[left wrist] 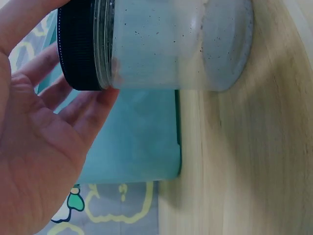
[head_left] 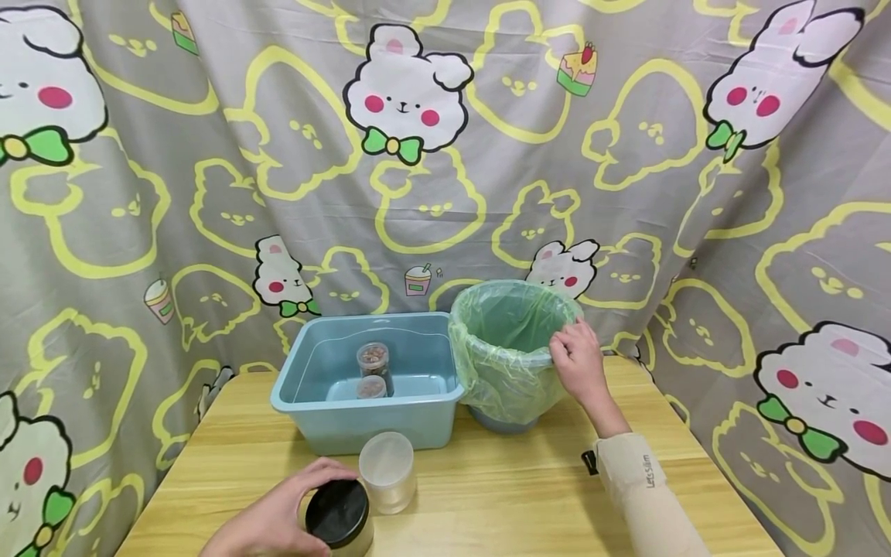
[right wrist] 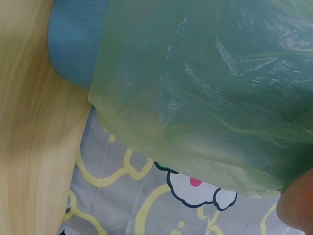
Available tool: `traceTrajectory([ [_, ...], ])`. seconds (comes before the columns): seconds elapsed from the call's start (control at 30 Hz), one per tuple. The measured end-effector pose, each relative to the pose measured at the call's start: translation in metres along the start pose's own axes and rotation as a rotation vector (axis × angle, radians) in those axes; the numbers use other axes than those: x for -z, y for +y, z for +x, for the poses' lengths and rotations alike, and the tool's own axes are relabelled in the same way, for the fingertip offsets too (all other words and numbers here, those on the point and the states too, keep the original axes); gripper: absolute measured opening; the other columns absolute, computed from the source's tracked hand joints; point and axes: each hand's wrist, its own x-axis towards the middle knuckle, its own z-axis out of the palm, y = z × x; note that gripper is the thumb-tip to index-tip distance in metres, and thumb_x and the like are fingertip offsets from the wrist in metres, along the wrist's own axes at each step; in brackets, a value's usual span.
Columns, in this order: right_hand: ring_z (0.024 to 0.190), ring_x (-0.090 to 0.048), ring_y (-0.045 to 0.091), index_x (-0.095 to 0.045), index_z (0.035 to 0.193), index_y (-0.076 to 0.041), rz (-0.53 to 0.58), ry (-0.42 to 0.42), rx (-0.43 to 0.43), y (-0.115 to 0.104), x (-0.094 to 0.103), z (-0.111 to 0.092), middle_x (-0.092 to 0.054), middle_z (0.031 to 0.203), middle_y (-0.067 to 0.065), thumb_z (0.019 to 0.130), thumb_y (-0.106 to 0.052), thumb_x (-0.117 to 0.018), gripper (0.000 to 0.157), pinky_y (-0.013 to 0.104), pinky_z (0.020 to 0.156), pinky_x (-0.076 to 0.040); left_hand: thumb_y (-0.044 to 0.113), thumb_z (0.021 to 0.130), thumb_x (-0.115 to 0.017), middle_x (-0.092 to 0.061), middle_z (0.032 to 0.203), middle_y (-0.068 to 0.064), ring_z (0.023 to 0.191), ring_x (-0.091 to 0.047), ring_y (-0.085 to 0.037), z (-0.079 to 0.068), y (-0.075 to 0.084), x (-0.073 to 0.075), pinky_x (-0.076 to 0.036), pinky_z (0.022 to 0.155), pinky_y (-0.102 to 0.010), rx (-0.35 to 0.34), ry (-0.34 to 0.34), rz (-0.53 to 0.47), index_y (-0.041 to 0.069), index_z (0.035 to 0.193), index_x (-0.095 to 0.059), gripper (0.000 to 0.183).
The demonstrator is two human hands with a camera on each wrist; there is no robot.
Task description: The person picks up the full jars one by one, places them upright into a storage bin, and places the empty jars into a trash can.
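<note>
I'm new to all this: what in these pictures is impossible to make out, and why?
Head view: the floor of the bin, hidden by its near side and the green bag.
Head view: the base of the black-lidded jar, cut off by the lower edge.
Head view: what fills the farther small jar, too small to tell.
Head view: the bottom of the nearer small jar, behind the basin wall.
Right wrist view: most of the right hand, beyond the right edge.

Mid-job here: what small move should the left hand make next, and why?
I'd probably lift the black-lidded jar straight up a little: the left hand is curled round its lid, and the clear container stands close beside the jar, so sliding sideways might knock that over.
</note>
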Motion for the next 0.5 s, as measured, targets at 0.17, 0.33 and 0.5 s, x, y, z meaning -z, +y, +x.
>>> traceTrajectory([
  [0.17,0.072,-0.043,0.03,-0.044,0.056,-0.01,0.002,-0.001,-0.008,-0.0006,0.0005,0.0001,-0.032,0.061,0.001,0.091,0.0,-0.047,0.036,0.06,0.118,-0.031,0.037,0.07,-0.096,-0.06,0.14,0.0,0.124,-0.055,-0.007,-0.0008,-0.0007,-0.0005,-0.048,0.098,-0.023,0.039,0.007,0.067,0.019,0.146,-0.057,0.087],
  [0.33,0.072,-0.042,0.028,-0.044,0.056,-0.011,-0.002,0.0,-0.003,-0.0012,0.0006,-0.0002,-0.031,0.062,0.001,0.091,0.0,-0.048,0.036,0.06,0.118,-0.032,0.04,0.072,-0.095,-0.059,0.141,0.0,0.124,-0.055,-0.007,-0.0007,-0.0001,0.0,-0.048,0.098,-0.024,0.079,-0.016,0.056,0.021,0.147,-0.056,0.087],
  [0.5,0.071,-0.041,0.027,-0.044,0.056,-0.011,-0.002,0.002,0.0,-0.0015,0.0007,0.0,-0.031,0.062,0.0,0.09,0.0,-0.048,0.036,0.061,0.117,-0.032,0.042,0.074,-0.094,-0.058,0.142,0.001,0.125,-0.054,-0.009,0.0008,0.0028,0.0024,-0.047,0.097,-0.024,0.145,-0.052,-0.002,0.025,0.147,-0.055,0.085],
])
